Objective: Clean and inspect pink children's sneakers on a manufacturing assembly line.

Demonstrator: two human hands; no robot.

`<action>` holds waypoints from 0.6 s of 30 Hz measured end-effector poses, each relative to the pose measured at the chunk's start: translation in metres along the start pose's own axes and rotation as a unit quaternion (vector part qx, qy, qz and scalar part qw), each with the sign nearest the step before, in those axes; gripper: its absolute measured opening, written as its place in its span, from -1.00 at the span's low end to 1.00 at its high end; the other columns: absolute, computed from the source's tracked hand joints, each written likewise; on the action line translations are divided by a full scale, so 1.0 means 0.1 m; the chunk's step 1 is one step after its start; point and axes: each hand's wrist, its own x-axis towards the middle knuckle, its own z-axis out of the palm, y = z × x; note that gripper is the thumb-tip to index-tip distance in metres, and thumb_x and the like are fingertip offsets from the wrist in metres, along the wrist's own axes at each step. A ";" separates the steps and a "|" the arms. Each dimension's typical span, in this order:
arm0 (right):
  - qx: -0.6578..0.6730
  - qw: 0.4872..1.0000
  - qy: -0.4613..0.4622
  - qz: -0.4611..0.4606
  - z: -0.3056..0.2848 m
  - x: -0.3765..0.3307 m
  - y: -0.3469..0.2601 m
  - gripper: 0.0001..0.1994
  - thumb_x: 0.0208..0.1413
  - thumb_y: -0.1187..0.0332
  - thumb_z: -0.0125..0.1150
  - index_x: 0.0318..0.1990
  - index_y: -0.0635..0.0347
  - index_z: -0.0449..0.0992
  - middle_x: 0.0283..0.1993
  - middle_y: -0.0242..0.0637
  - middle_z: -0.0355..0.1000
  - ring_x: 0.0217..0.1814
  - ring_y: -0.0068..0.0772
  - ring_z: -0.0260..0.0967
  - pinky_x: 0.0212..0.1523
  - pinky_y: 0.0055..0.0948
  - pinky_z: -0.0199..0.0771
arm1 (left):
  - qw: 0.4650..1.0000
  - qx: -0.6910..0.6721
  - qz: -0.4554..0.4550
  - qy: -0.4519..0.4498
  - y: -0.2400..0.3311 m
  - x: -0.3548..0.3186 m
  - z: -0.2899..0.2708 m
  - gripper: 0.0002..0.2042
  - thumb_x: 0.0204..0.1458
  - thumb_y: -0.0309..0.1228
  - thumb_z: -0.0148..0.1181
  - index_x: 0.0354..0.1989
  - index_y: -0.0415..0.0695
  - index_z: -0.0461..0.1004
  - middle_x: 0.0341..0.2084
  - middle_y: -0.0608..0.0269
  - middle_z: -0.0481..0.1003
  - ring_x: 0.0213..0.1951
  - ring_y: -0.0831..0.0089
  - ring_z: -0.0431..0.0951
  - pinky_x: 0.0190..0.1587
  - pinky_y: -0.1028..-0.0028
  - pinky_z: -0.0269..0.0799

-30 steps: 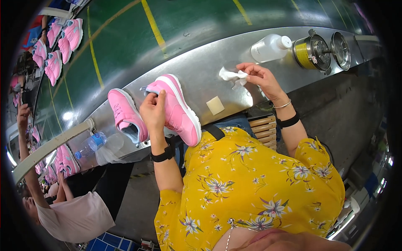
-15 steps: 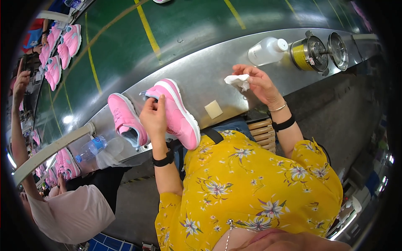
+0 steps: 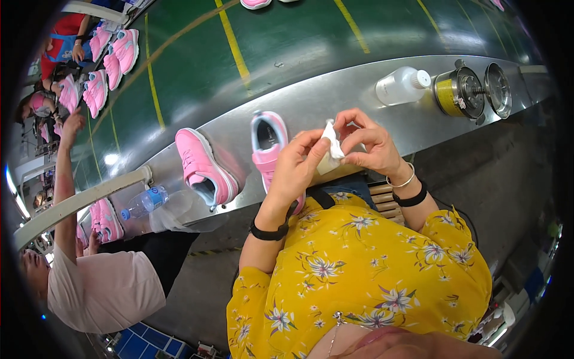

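In front of my body both hands meet at a small crumpled white cloth (image 3: 332, 142). My left hand (image 3: 297, 163) pinches one side of it between thumb and fingertips. The fingers of my right hand (image 3: 372, 143) are closed on its other side. Partly behind my fingers lies a pale yellow square pad (image 3: 326, 164) on the metal bench. A pink sneaker (image 3: 269, 143) rests beside my left hand, its opening facing up and its lower part hidden by my wrist. Farther left lies a second pink sneaker (image 3: 203, 167), touched by neither hand.
A white bottle (image 3: 402, 86) and a metal pot (image 3: 460, 93) with a round lid stand at the right. Left are a plastic water bottle (image 3: 145, 202) and a curved rail (image 3: 84, 200). Beyond runs a green belt (image 3: 311, 30) carrying sneakers. A co-worker (image 3: 107, 287) reaches toward it.
My left hand has let go of the near sneaker, which now lies on the bench with its opening up. My right hand has brought the cloth left, and my left hand has joined it.
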 end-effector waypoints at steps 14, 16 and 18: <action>0.101 0.985 0.010 0.138 0.19 -0.09 0.15 -0.66 0.36 0.17 0.10 0.03 0.30 0.47 -0.04 -0.40 0.48 0.04 -0.57 0.35 0.11 -0.46 0.34 | 0.924 -0.380 -0.053 0.006 -0.15 -0.05 0.01 -0.77 0.32 -0.42 0.05 0.09 -0.21 0.40 -0.06 0.22 0.55 -0.03 0.45 0.56 0.06 0.38 0.47; 0.182 0.966 0.059 0.176 0.30 -0.05 0.08 -0.70 0.33 0.26 0.16 0.06 0.29 0.47 -0.04 -0.40 0.49 0.05 -0.58 0.37 0.12 -0.47 0.36 | 0.934 -0.352 -0.064 0.017 -0.15 -0.06 0.02 -0.76 0.32 -0.43 0.05 0.10 -0.21 0.40 -0.06 0.22 0.55 -0.04 0.46 0.57 0.04 0.39 0.48; 0.176 0.967 0.057 0.176 0.30 -0.04 0.13 -0.70 0.30 0.31 0.19 0.08 0.29 0.47 -0.02 -0.40 0.49 0.05 -0.58 0.38 0.11 -0.48 0.37 | 0.927 -0.360 -0.097 0.046 -0.09 -0.06 0.03 -0.74 0.30 -0.46 0.09 0.11 -0.24 0.40 -0.08 0.23 0.52 -0.06 0.54 0.52 -0.02 0.50 0.47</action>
